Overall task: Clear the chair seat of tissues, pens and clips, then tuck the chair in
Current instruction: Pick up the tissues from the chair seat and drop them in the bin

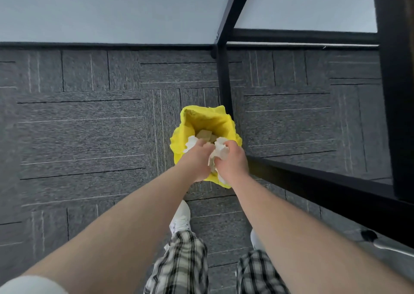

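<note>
**A:** What am I looking at, widest first?

**B:** I see grey carpet-tile floor under a pale wall, and a black metal frame standing on my right, likely the bench's legs. Just beside that frame sits a bin lined with a yellow bag. The chair is out of view.

**A:** And the hands?

**B:** Both hang over the bag's mouth. My left hand is curled around one white tissue wad; my right hand is clenched on a bigger crumpled tissue. The fingers of both are closed on paper, nothing released yet. Some tan scraps already lie inside the bag.

**A:** So which step is this?

**B:** I judge it's the tissue disposal, early in the job. Pens and clips aren't visible here, so I can't tell where they stand.

**A:** Next move?

**B:** Open both hands straight over the bag so the wads fall inside, not onto the rim or floor, then turn toward the chair.
</note>
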